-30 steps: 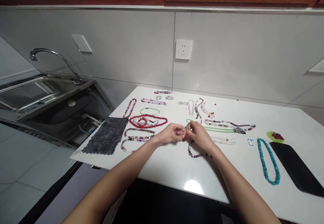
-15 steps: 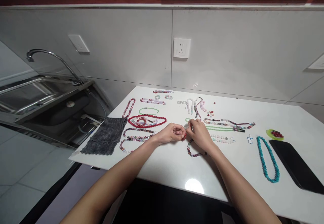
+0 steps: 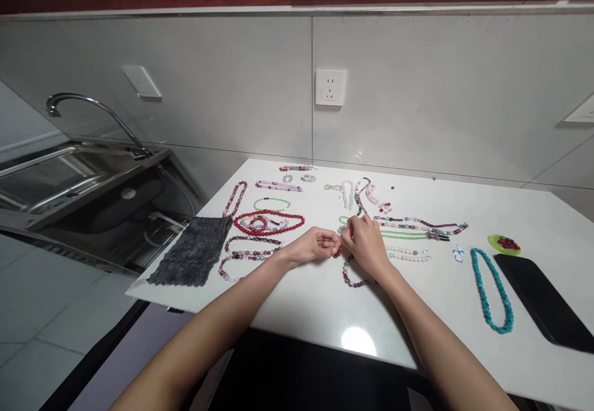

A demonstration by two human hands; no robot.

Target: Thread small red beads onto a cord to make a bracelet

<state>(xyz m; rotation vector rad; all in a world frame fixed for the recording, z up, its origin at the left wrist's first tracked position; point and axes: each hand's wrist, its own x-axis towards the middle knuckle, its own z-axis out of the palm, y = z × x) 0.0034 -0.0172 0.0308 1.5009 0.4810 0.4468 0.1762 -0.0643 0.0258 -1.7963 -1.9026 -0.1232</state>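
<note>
Head view, red beads (image 3: 338, 250), touching left hand (image 3: 310, 244)

A white tabletop (image 3: 320, 318) is carrying rows of bead strands (image 3: 250, 253).

A grey fuzzy cloth (image 3: 192, 253) is lying flat near the left edge, just beside a large loop of red beads (image 3: 269, 223) and a thin green bead loop (image 3: 271, 204). Toward the back, loose beads (image 3: 385, 208) are scattered among shorter strands. A long mixed strand with a dark clasp (image 3: 417, 225) is stretching across the middle right, above a pale bead strand (image 3: 407, 254). Farther right, a turquoise necklace (image 3: 487, 293) is lying in a narrow loop, near a green dish of red beads (image 3: 503, 244) and a black rectangular slab (image 3: 541, 299) that is overhanging the edge.
</note>
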